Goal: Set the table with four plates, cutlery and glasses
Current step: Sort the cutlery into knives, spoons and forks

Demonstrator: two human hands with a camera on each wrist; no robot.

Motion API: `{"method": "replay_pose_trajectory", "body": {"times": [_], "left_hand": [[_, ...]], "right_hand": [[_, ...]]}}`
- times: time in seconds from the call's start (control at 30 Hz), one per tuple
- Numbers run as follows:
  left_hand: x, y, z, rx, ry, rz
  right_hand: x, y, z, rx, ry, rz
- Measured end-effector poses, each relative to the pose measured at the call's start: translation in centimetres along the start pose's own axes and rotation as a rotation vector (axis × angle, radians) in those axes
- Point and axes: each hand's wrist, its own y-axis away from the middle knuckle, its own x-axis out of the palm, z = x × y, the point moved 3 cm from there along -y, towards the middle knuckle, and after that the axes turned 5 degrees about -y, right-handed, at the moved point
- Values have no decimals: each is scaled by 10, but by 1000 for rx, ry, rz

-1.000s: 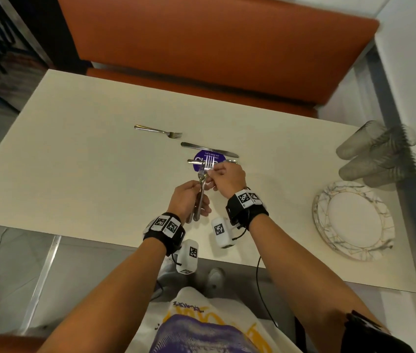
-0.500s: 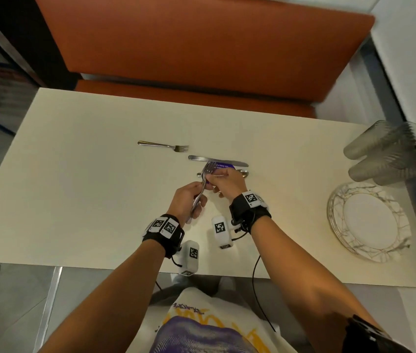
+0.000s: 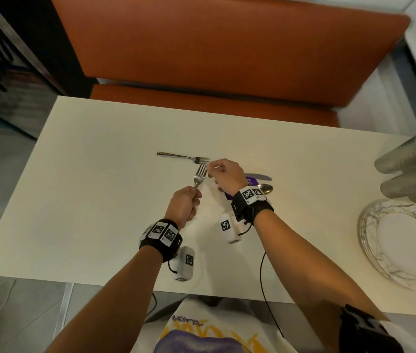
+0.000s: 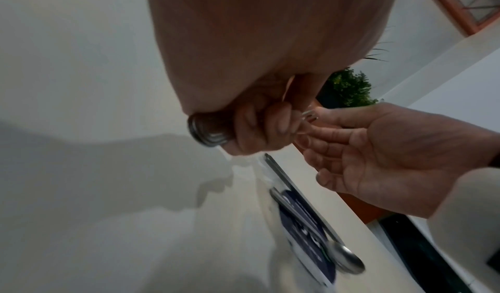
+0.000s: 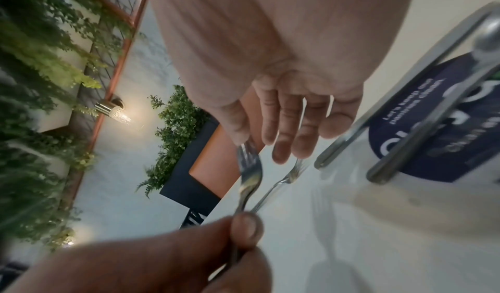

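My left hand (image 3: pixel 189 200) grips the handles of the forks (image 3: pixel 200 175), tines pointing away from me; their stacked handle ends (image 4: pixel 208 133) stick out below my fist. My right hand (image 3: pixel 210 171) pinches the tines of a held fork (image 5: pixel 250 173) between thumb and forefinger. Another fork (image 3: pixel 182 157) lies on the cream table (image 3: pixel 87 200) just beyond the held tines. A knife (image 3: pixel 258 177) and a spoon (image 3: pixel 265 187) lie across a purple sticker (image 3: pixel 250 180), right of my right hand. Marbled plates (image 3: pixel 403 245) are stacked at the right edge, with ribbed glasses (image 3: pixel 413 171) lying behind them.
An orange bench seat (image 3: pixel 214 103) runs along the far side of the table. The plates sit close to the table's near right corner. Cables hang from both wrist cameras below my arms.
Both hands have moved left and away from me with the forks, off the purple sticker and up to the lying fork. The knife and spoon now lie uncovered on my right.
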Motion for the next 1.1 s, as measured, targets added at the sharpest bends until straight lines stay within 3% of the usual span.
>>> {"method": "replay_pose_trajectory", "body": {"times": [0.13,0.37,0.63,0.77,0.93,1.1], "left_hand": [[-34,-15,2,-16,0,-72],[-84,-33,-2,-44,9,-158],[-95,-39,-17,48,7,-202],[-93,-44,-33,152,-156,-240],[-82,-50,-58,279,-320,-285],[-46,-45,-63,296,-354,-172]], "right_hand": [[4,-33,6,-1,182,-91],[29,-78,8,51,650,-32],[30,-84,8,130,473,-49],[13,-70,12,27,292,-87],[-13,-34,25,-192,284,-68],[-36,7,42,-410,305,-40]]}}
